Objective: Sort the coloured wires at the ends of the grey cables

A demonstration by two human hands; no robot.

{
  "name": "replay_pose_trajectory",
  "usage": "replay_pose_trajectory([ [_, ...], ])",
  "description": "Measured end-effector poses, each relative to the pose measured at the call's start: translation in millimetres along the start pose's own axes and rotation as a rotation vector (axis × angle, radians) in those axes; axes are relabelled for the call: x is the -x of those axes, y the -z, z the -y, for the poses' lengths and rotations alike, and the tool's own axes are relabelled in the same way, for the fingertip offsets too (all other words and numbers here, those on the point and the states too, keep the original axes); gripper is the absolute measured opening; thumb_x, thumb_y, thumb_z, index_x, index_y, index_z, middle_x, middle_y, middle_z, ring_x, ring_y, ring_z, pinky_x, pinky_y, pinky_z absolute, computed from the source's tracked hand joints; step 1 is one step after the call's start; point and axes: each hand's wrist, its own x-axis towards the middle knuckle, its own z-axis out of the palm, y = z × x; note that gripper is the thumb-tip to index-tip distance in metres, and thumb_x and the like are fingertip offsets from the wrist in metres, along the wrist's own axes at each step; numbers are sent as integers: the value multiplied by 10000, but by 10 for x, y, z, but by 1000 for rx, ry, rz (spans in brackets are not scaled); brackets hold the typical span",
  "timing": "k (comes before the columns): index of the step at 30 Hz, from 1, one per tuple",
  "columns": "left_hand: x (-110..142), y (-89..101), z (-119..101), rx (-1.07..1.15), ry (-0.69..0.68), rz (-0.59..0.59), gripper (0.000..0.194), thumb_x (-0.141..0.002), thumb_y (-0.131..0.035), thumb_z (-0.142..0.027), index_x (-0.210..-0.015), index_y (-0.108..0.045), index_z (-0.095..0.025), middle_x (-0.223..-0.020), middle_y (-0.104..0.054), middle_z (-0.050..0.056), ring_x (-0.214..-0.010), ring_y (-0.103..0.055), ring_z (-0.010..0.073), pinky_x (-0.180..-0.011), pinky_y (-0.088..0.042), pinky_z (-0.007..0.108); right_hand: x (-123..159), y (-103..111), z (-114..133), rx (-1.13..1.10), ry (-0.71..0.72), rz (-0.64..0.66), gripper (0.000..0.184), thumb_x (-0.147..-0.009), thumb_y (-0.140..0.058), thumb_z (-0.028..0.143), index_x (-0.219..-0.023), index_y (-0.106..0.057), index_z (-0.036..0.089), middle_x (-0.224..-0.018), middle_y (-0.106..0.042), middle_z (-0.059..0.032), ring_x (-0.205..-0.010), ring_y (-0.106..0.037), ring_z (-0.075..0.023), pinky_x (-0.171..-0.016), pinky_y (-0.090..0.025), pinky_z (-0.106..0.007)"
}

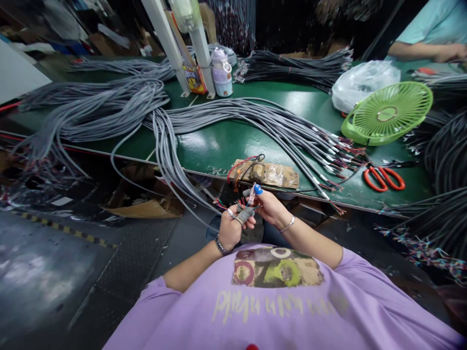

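Observation:
At the table's front edge, my left hand [232, 230] is closed around the end of a grey cable [204, 200]. Its index finger wears a grey covering. Thin coloured wires [241, 202] fan out above those fingers, and a white sleeve shows beside them. My right hand [270, 208] is close on the right, with a blue cap on one fingertip. Its fingers pinch at the coloured wires; exactly which strands they hold is too small to tell. Just beyond both hands lies a worn wooden block [279, 175] with a red and a black lead on it.
Long bundles of grey cable [219, 109] run across the green table [215, 148]. Orange-handled scissors [383, 178], a green fan [394, 109] and a plastic bag [365, 82] are at the right. A lilac bottle [222, 73] stands by a white post. Another person's arm [423, 51] is at far right.

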Motion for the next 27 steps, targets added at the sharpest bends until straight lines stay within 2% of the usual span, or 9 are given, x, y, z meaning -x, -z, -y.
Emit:
replay_pose_trajectory([
  [3, 6, 11, 13, -20, -2, -2, 281, -784, -644, -415, -709, -607, -147, -555, -661, 13, -419, -573, 86, -378, -320, 172, 12, -35, 23, -30, -15, -41, 374, -735, -688, 523, -721, -654, 150, -650, -629, -29, -546, -529, -112, -493, -436, -226],
  [9, 7, 4, 32, -64, 43, 40, 296, -767, -659, -425, -684, -609, -146, -543, -651, 8, -402, -568, 86, -379, -329, 174, 2, -37, 19, -37, -24, -71, 332, -788, -649, 481, -789, -667, 149, -714, -679, -50, -590, -573, -127, -536, -445, -236],
  [13, 7, 3, 31, -71, 46, 48, 302, -777, -648, -429, -678, -609, -146, -541, -648, 6, -402, -569, 85, -379, -330, 173, 21, -42, 8, -36, -40, -53, 410, -813, -592, 541, -876, -673, 144, -759, -686, -60, -615, -586, -129, -550, -458, -237],
  [16, 22, 19, 38, -61, 31, 30, 296, -778, -647, -427, -686, -608, -149, -558, -657, 9, -407, -573, 89, -378, -328, 178, 72, 13, -8, -24, -68, -42, 474, -814, -545, 601, -848, -660, 143, -752, -671, -59, -626, -591, -127, -563, -475, -237],
  [19, 54, 50, 70, -48, 24, 8, 284, -776, -648, -425, -708, -608, -152, -561, -660, 10, -412, -575, 94, -378, -328, 183, 176, 122, -46, 43, -93, 7, 509, -748, -590, 643, -797, -649, 140, -720, -643, -43, -586, -570, -112, -545, -475, -233],
  [21, 82, 76, 103, -60, 29, 0, 281, -774, -650, -425, -716, -603, -153, -559, -659, 13, -420, -578, 99, -384, -336, 186, 268, 182, -77, 113, -75, 43, 480, -672, -689, 609, -780, -644, 144, -709, -629, -28, -574, -556, -104, -548, -473, -235],
  [23, 109, 101, 132, -80, 43, -2, 284, -768, -654, -431, -722, -597, -156, -567, -662, 16, -437, -585, 105, -394, -347, 190, 355, 200, -98, 203, -22, 60, 403, -637, -769, 502, -802, -646, 155, -685, -609, -3, -561, -530, -92, -546, -455, -230],
  [27, 143, 131, 132, -123, 79, 58, 296, -751, -667, -439, -712, -588, -156, -574, -666, 20, -452, -589, 109, -416, -378, 197, 442, 128, -76, 398, 120, 65, 297, -649, -784, 392, -761, -651, 152, -657, -597, 10, -549, -482, -86, -529, -404, -225],
])
